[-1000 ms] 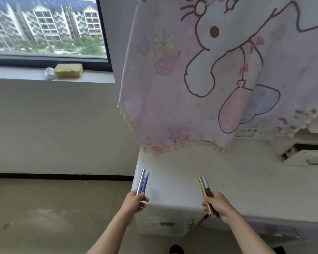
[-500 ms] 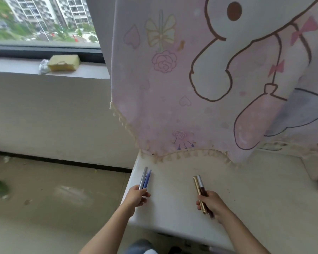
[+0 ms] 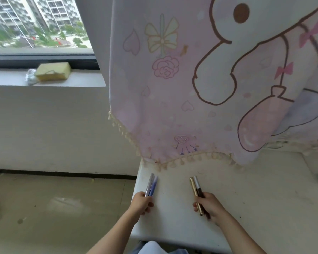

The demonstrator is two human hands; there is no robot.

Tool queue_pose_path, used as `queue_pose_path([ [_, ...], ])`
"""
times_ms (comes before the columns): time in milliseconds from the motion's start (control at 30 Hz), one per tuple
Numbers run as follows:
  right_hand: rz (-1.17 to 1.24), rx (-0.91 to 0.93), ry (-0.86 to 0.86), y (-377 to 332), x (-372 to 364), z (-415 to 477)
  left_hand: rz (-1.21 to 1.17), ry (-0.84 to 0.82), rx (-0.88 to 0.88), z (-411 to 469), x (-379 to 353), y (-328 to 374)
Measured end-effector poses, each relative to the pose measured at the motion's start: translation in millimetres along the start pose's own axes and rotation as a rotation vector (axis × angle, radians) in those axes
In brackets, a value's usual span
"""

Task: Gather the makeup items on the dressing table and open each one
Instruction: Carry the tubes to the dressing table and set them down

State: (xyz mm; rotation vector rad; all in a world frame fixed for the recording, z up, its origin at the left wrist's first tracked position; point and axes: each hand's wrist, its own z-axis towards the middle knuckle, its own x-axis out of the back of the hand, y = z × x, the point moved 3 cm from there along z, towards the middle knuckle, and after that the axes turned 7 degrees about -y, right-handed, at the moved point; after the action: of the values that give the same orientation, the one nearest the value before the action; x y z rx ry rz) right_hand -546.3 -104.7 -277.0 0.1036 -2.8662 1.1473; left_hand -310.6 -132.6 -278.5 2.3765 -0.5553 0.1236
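Note:
My left hand (image 3: 142, 203) grips two slim makeup pens side by side, a silver one (image 3: 149, 183) and a blue one (image 3: 154, 186), over the left edge of the white dressing table (image 3: 264, 198). My right hand (image 3: 208, 204) grips two more, a gold pen (image 3: 193, 187) and a pen with a silver cap and dark barrel (image 3: 198, 186). All tips point away from me toward the cloth. Caps look closed on all of them.
A pink cartoon-print cloth (image 3: 200, 88) with a tasselled hem hangs over the table's back. A yellow sponge (image 3: 52, 71) lies on the window sill at the left. Bare floor (image 3: 53, 208) lies left of the table.
The view has moved closer and lower over the table. Both hands, still holding their pens, now sit over the tabletop rather than its front edge.

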Motion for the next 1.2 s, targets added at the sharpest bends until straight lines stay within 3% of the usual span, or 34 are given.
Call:
queue_pose_path([
  [367, -0.062, -0.045, 0.014, 4.6, -32.9, -6.3, 0.485, 0.034, -0.039, 3.7, -5.2, 5.5],
  [500, -0.058, -0.065, 0.153, 9.7, -47.0, 6.8, 0.659, 0.061, -0.084, 2.2, -10.1, 9.2],
  [733, -0.224, -0.031, 0.335, -1.5, -65.5, 19.7, 0.585, 0.072, -0.167, 4.3, -7.4, 11.5],
  [1033, -0.431, 0.01, 0.205, -18.3, -103.5, 24.7, 0.528, 0.055, -0.236, 10.6, -8.9, 8.3],
  [1200, -0.39, 0.02, 0.165, -17.6, -113.1, 27.2, 0.487, 0.09, -0.227, 12.9, -2.8, 2.8],
])
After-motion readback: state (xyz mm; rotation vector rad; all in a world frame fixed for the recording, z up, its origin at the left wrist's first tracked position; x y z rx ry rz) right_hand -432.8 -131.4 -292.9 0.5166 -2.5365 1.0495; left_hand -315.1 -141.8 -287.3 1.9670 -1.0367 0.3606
